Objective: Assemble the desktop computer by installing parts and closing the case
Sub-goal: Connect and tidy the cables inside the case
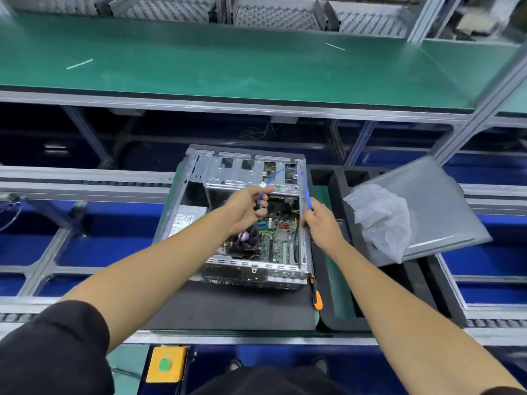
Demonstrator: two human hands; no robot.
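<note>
The open computer case (245, 220) lies on its side on the black mat (228, 309), motherboard and fan already inside. My left hand (248, 208) pinches one end of the blue cable (285, 170), my right hand (320, 223) the other. Cabling, screws and the side panel (427, 212), lying on the tray beside it, seem left.
</note>
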